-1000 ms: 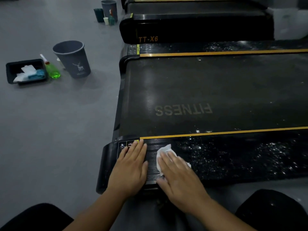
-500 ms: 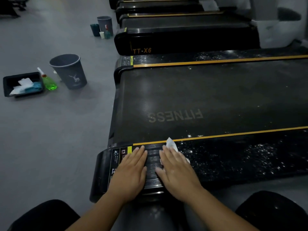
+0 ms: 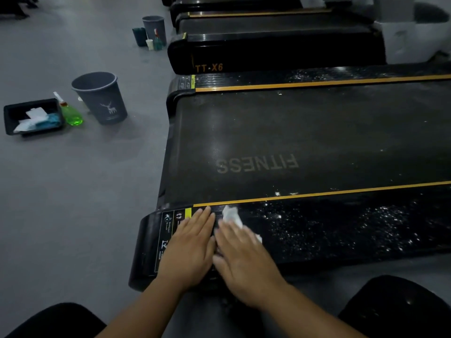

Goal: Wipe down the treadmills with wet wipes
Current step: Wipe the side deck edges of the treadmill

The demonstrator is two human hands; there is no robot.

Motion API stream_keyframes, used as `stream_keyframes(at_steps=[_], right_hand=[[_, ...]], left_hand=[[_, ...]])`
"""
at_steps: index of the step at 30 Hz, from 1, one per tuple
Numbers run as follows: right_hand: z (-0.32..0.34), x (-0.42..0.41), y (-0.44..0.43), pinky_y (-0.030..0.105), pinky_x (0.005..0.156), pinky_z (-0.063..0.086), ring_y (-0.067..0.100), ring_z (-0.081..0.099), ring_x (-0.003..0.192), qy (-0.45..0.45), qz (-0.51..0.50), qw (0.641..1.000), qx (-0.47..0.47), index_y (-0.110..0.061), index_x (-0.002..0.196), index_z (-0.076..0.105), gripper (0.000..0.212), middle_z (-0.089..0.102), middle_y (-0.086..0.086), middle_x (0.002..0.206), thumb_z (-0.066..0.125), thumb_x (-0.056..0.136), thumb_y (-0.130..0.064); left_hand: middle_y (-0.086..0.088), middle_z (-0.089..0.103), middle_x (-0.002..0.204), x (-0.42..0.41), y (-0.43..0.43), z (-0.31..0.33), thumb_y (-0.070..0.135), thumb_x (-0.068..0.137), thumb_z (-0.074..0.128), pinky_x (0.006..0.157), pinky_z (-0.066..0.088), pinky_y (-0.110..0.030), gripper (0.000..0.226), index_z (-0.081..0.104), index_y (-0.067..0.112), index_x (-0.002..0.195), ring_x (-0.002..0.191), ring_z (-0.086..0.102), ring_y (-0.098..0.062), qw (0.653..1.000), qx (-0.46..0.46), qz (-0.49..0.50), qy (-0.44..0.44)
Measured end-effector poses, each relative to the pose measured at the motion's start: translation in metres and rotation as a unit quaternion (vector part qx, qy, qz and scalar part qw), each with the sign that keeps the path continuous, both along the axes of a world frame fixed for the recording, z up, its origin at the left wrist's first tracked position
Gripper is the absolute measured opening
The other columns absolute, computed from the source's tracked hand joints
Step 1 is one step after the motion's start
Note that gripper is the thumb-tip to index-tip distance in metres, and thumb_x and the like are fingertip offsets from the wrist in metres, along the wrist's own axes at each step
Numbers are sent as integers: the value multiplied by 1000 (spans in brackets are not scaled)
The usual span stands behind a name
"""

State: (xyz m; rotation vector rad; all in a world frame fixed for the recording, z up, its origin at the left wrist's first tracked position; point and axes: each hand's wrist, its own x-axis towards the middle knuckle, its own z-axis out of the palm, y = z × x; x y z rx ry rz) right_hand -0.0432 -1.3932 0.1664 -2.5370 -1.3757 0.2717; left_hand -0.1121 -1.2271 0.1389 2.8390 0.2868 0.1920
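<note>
Left grip point(image 3: 189, 250) is laid flat on the near rail point(image 3: 353, 228) of the treadmill point(image 3: 170, 147), at the rail's left end, with fingers straight and together; nothing is held in it. Right grip point(image 3: 244, 262) is placed just beside it, fingers likewise straight, and is pressed down on a white wipe point(image 3: 230, 214); this grip is blurred. The wipe is seen on the rail, mostly under the right fingers, with one corner sticking out near the rail's far edge, by the orange stripe point(image 3: 341, 190). White specks are scattered over the rail to the right of the wipe.

A white-lined label point(image 3: 168, 230) is printed at the rail's left end and is partly covered by the left grip; its small text cannot be read. The dark belt point(image 3: 317, 123) is marked "FITNESS", seen upside down. A second treadmill point(image 3: 280, 52) beyond is lettered "TT-X6" in orange.

The floor point(image 3: 73, 203) is grey and smooth, and the room is dimly lit. On the floor, left of the treadmill, a grey bin point(image 3: 102, 101) with a white deer emblem is stood upright. A green bottle point(image 3: 72, 115) is set just beside it, and a black tray point(image 3: 7, 120) holding white and blue cloths point(image 3: 36, 118) is next to the bottle. A far bin point(image 3: 154, 28) with small bottles point(image 3: 156, 42) at its foot is seen farther off. Dark-clad knees point(image 3: 61, 320) are seen at the bottom.
</note>
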Motion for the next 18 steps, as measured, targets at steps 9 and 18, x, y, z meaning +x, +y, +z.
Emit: stream_keyframes(at_steps=[9, 18], right_hand=[[5, 39, 0, 34, 125, -6, 8, -7, 154, 32, -35, 999, 4, -21, 162, 9, 84, 1, -5, 169, 1, 83, -48], [0, 52, -26, 36, 88, 48, 27, 47, 125, -82, -128, 987, 58, -25, 102, 60, 24, 50, 2, 135, 66, 84, -10]], left_hand=[[-2, 32, 162, 8, -10, 3, 44, 98, 18, 122, 12, -36, 67, 41, 14, 153, 151, 24, -17, 999, -19, 36, 3], [0, 34, 163, 9, -16, 9, 43, 97, 18, 123, 9, -33, 67, 41, 16, 154, 151, 27, -17, 998, -10, 56, 12]])
